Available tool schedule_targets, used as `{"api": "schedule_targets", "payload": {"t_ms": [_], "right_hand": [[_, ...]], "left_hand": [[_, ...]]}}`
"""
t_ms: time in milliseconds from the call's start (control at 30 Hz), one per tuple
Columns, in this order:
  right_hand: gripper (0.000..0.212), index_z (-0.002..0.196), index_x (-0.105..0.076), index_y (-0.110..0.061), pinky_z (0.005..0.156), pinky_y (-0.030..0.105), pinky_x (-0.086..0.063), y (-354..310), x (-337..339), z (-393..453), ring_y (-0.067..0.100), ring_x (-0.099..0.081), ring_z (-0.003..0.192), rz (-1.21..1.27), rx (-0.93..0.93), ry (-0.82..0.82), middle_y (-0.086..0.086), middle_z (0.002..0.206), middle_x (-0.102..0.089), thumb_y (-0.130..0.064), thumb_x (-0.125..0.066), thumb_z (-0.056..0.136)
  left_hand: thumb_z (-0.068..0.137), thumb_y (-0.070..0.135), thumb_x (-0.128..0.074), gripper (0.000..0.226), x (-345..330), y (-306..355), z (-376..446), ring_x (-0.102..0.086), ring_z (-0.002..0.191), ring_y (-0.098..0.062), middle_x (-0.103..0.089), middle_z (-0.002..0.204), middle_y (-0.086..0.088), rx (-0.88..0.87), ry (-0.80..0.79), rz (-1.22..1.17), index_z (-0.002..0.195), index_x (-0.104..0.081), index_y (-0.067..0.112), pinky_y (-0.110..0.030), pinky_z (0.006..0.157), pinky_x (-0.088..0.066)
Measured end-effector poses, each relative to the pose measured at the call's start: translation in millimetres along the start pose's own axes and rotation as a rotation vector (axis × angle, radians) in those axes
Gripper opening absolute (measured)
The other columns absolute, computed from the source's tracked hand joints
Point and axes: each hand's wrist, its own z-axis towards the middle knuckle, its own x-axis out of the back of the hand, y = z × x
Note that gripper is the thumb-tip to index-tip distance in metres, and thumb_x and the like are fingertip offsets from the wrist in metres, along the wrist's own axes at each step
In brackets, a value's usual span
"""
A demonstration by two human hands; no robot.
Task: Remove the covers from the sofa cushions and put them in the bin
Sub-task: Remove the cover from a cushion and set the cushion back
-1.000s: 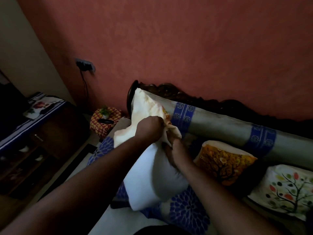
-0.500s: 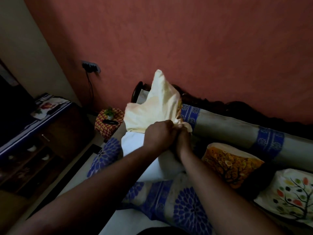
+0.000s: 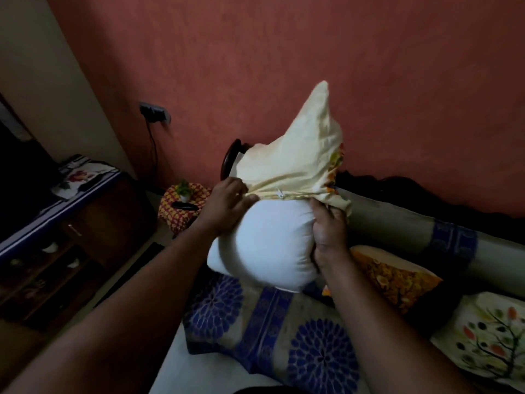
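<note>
**Cover half off the white cushion, both hands on it**

Nearest the camera, two bare forearms are reaching fwd over the sofa seat (image 3: 284,331), which is wearing a grey cloth w/ blue flower prints. Above the seat the white cushion (image 3: 272,237) is being held up in the air, its lower half bare. The left hand (image 3: 227,207) is pinching the open edge of the pale yellow cover (image 3: 298,163) at the cushion's left side, fingers curled on the fabric. The right hand (image 3: 329,231) is gripping the cushion's right side, fingers wrapping round it & touching the cover's hem. The cover is bunching over the cushion's top, its loose corner sticking up; a small zip pull is showing at the hem.

To the right, an orange tree-print cushion (image 3: 395,277) and a cream tree-print cushion (image 3: 483,339) are lying on the seat, w/ a grey bolster (image 3: 412,231) behind. Further left, a patterned stool (image 3: 181,211) is standing by the red wall (image 3: 312,52).
</note>
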Motion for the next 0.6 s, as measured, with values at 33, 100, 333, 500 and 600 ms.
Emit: {"api": "schedule_targets", "payload": {"t_ms": [33, 100, 333, 500, 600], "right_hand": [[0.034, 0.114, -0.071, -0.006, 0.097, 0.029, -0.050, 2, 5, 3, 0.015, -0.066, 0.110, -0.005, 0.003, 0.011, 0.006, 0.120, -0.071, -0.020, -0.070, 0.084], [0.028, 0.106, -0.072, -0.010, 0.099, 0.028, -0.047, 5, 9, 11, 0.016, -0.064, 0.110, -0.067, 0.056, 0.072, 0.001, 0.113, -0.071, -0.022, -0.068, 0.081], [0.033, 0.078, -0.070, 0.015, 0.078, 0.026, -0.039, 12, 42, 48, 0.016, -0.056, 0.087, -0.406, 0.105, 0.311, 0.010, 0.084, -0.066, -0.016, -0.056, 0.079], [0.019, 0.079, -0.068, -0.001, 0.081, 0.029, -0.040, 26, 58, 51, 0.020, -0.058, 0.090, -0.483, -0.178, 0.080, 0.009, 0.085, -0.066, -0.016, -0.063, 0.089], [0.021, 0.111, -0.070, -0.006, 0.096, 0.034, -0.048, 15, 62, 30, 0.025, -0.063, 0.112, -0.103, -0.406, -0.317, 0.010, 0.115, -0.070, -0.016, -0.058, 0.097]], "left_hand": [[0.095, 0.053, -0.054, 0.035, -1, -4, 1, -0.054, 0.085, -0.019, -0.056, 0.087, 0.005, 0.006, -0.057, -0.061, 0.088, -0.061, 0.019, -0.040, 0.077, -0.047], [0.097, 0.049, -0.053, 0.027, -2, 3, -1, -0.058, 0.079, -0.020, -0.055, 0.078, 0.011, 0.096, -0.132, -0.108, 0.084, -0.057, 0.026, -0.039, 0.070, -0.046], [0.086, 0.066, -0.060, 0.040, -45, 66, -61, -0.064, 0.080, -0.013, -0.066, 0.081, 0.010, 0.284, -0.282, -0.448, 0.090, -0.061, 0.026, -0.035, 0.073, -0.050], [0.074, 0.053, -0.082, 0.040, -42, 51, -58, -0.058, 0.077, -0.011, -0.061, 0.081, 0.010, 0.305, -0.285, -0.220, 0.090, -0.057, 0.027, -0.031, 0.069, -0.045], [0.079, 0.037, -0.078, 0.023, -43, 35, -56, -0.060, 0.068, -0.005, -0.066, 0.068, 0.009, 0.405, -0.029, -0.304, 0.073, -0.061, 0.021, -0.032, 0.066, -0.048]]}}
